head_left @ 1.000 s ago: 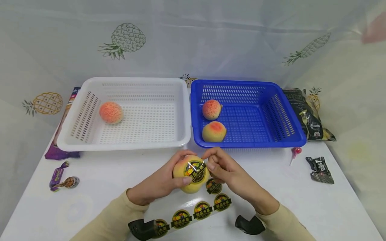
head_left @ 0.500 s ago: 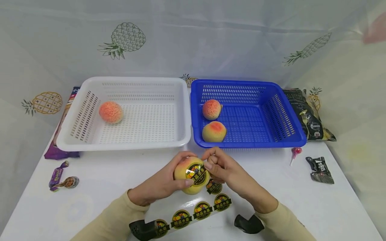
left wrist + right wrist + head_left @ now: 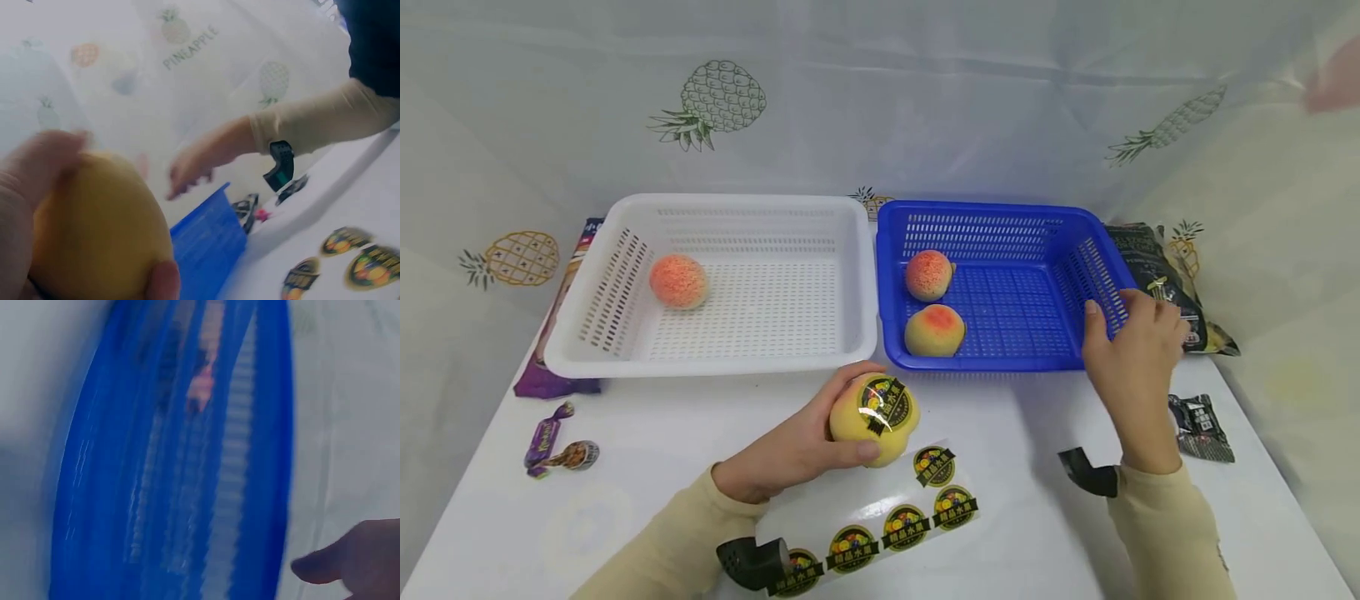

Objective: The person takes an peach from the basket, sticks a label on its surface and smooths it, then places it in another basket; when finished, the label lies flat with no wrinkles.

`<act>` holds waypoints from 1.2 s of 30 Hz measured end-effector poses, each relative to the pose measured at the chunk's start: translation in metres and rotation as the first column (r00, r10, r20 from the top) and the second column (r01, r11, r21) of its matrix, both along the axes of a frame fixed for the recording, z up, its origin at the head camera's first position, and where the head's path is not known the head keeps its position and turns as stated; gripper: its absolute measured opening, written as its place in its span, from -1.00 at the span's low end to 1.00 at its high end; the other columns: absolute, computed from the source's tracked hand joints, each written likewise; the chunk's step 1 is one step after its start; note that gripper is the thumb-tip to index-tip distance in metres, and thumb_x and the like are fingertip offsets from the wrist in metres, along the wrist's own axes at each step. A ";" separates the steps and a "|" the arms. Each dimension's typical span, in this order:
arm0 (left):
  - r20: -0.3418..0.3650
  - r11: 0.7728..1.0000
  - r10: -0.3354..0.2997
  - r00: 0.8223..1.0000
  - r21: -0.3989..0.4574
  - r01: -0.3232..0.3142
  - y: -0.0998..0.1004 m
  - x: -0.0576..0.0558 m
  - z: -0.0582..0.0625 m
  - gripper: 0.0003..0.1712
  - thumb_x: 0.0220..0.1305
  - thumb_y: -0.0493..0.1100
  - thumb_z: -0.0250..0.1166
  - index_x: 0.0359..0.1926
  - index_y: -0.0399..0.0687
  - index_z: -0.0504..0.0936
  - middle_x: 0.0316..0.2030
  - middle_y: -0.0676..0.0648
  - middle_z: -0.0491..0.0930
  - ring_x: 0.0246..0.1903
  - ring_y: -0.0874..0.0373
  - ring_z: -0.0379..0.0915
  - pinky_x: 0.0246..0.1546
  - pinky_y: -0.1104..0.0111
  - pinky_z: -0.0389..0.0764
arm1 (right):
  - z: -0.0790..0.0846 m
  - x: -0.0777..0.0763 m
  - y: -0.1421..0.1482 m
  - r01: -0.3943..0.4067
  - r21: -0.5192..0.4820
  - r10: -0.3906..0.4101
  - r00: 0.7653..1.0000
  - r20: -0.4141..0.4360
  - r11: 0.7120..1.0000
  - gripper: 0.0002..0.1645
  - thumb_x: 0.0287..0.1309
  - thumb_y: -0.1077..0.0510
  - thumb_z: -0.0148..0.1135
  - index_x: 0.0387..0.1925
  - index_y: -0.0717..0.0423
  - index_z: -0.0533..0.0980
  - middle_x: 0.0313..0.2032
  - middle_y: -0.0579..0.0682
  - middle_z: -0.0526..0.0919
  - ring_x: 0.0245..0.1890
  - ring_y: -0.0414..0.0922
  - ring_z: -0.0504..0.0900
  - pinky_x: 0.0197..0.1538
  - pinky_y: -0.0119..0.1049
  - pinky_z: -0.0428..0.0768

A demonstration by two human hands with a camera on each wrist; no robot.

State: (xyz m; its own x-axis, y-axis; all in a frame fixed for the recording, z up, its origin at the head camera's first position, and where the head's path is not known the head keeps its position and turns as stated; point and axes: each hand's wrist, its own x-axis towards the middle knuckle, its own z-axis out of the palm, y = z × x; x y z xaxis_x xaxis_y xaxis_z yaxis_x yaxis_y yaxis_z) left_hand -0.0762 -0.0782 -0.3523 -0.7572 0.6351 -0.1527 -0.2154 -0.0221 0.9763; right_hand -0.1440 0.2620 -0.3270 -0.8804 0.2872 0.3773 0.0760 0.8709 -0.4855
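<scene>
My left hand (image 3: 805, 446) grips a yellow peach (image 3: 891, 448), thumb in front and fingers behind it. On the peach's upper face lies a round black-and-gold sticker (image 3: 883, 404). In the left wrist view, the peach (image 3: 103, 225) is seen from its plain yellow side. My right hand (image 3: 1135, 358) is raised at the right end of the blue basket (image 3: 1000, 365), its fingers spread and holding nothing. Below the peach, a clear sheet (image 3: 827, 508) bearing several more stickers lies on the table.
A white basket (image 3: 707, 368) holding one peach (image 3: 678, 282) stands left of the blue one. Two peaches (image 3: 935, 331) sit in the blue basket. Wrapped sweets (image 3: 544, 437) lie at left, a black packet (image 3: 1202, 429) at right. A dark snack bag (image 3: 1150, 258) leans behind the right hand.
My right hand has left the peach and moved right and away from me to the blue basket's end. The left hand has turned the peach, so its sticker faces higher.
</scene>
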 end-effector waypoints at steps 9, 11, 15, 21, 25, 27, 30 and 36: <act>-0.235 0.952 0.072 0.969 -0.273 -0.137 0.014 -0.019 0.045 -0.11 -0.14 0.05 0.41 0.18 0.45 0.08 0.01 0.11 0.30 -0.06 0.15 0.31 -0.14 0.28 0.42 | -0.014 -0.023 0.045 0.010 0.108 -0.057 0.895 0.442 0.994 -0.01 0.17 -0.38 -0.56 0.31 0.33 -0.29 0.25 0.48 -0.27 0.20 0.43 -0.20 -0.02 0.38 -0.09; -0.327 0.917 0.099 0.940 -0.337 -0.214 0.022 -0.029 0.051 -0.12 -0.21 0.14 0.42 0.15 0.48 0.12 0.00 0.14 0.27 -0.10 0.18 0.33 -0.20 0.29 0.44 | -0.015 -0.024 0.044 0.004 0.134 -0.064 0.890 0.450 0.991 0.01 0.15 -0.40 -0.58 0.31 0.33 -0.30 0.25 0.48 -0.30 0.19 0.45 -0.18 -0.03 0.38 -0.08; -0.483 0.839 0.090 0.871 -0.434 -0.327 0.045 -0.059 0.067 -0.09 -0.29 0.23 0.41 0.15 0.43 0.16 -0.07 0.10 0.26 -0.19 0.21 0.34 -0.31 0.33 0.47 | -0.015 -0.024 0.043 0.010 0.171 -0.087 0.889 0.450 0.985 0.03 0.14 -0.42 -0.60 0.31 0.34 -0.30 0.25 0.48 -0.31 0.17 0.47 -0.15 -0.04 0.39 -0.06; -0.655 0.683 -0.045 0.754 -0.571 -0.455 0.087 -0.119 0.078 -0.07 -0.24 0.29 0.33 0.20 0.25 0.16 -0.08 -0.02 0.31 -0.17 0.12 0.30 -0.32 0.33 0.45 | -0.016 -0.023 0.044 0.020 0.193 -0.104 0.894 0.435 0.981 0.02 0.14 -0.41 -0.58 0.31 0.34 -0.27 0.25 0.49 -0.29 0.17 0.47 -0.13 -0.04 0.39 -0.04; -0.695 0.587 -0.153 0.703 -0.636 -0.501 0.112 -0.149 0.073 -0.07 -0.22 0.32 0.30 0.20 0.22 0.15 -0.06 -0.04 0.33 -0.09 0.05 0.21 -0.25 0.28 0.41 | -0.018 -0.023 0.044 0.028 0.205 -0.115 0.898 0.424 0.978 0.01 0.15 -0.40 -0.56 0.31 0.33 -0.26 0.25 0.49 -0.28 0.17 0.47 -0.12 -0.03 0.39 -0.05; -0.685 0.563 -0.180 0.706 -0.660 -0.497 0.122 -0.160 0.069 -0.07 -0.21 0.28 0.32 0.21 0.21 0.15 -0.05 -0.06 0.32 -0.06 0.02 0.19 -0.24 0.25 0.41 | -0.019 -0.022 0.044 0.029 0.208 -0.116 0.900 0.419 0.978 0.01 0.15 -0.40 -0.57 0.31 0.33 -0.25 0.25 0.49 -0.28 0.17 0.47 -0.12 -0.02 0.39 -0.05; -0.660 0.530 -0.201 0.724 -0.695 -0.486 0.137 -0.168 0.063 -0.07 -0.20 0.22 0.34 0.22 0.21 0.12 -0.02 -0.08 0.30 -0.02 0.01 0.16 -0.18 0.21 0.40 | -0.020 -0.022 0.042 0.025 0.204 -0.110 0.904 0.414 0.979 0.02 0.14 -0.41 -0.57 0.31 0.33 -0.25 0.25 0.49 -0.28 0.16 0.47 -0.11 -0.02 0.38 -0.06; -0.640 0.434 -0.290 0.712 -0.750 -0.498 0.160 -0.180 0.047 0.05 -0.26 0.30 0.36 0.26 0.21 0.06 0.13 -0.10 0.27 0.15 -0.03 0.10 0.07 0.01 0.21 | -0.019 -0.021 0.040 0.019 0.200 -0.100 0.908 0.407 0.980 0.01 0.14 -0.41 -0.56 0.31 0.32 -0.23 0.25 0.49 -0.26 0.16 0.46 -0.10 -0.02 0.37 -0.05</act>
